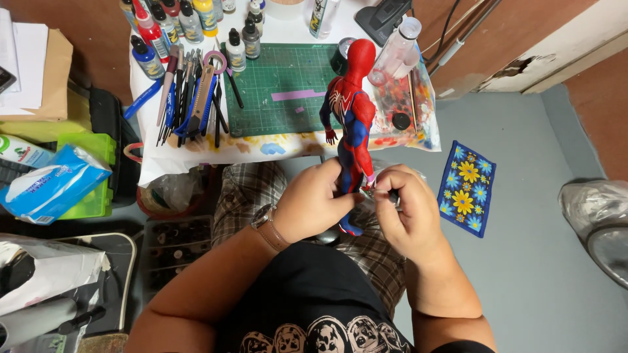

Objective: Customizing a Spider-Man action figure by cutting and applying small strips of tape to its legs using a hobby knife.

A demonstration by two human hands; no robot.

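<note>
Glossy plastic figure, matt green rubbery cutting mat, paint-stained paper table cover.

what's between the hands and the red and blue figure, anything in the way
Nothing visible. The left hand already grips the red and blue figure around its legs, and the right hand touches it at the lower leg, pinching a small dark part I cannot identify. The green cutting mat lies behind, apart.

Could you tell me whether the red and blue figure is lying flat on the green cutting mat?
No, the figure is gripped at its legs by the left hand, in front of the cutting mat.
</note>
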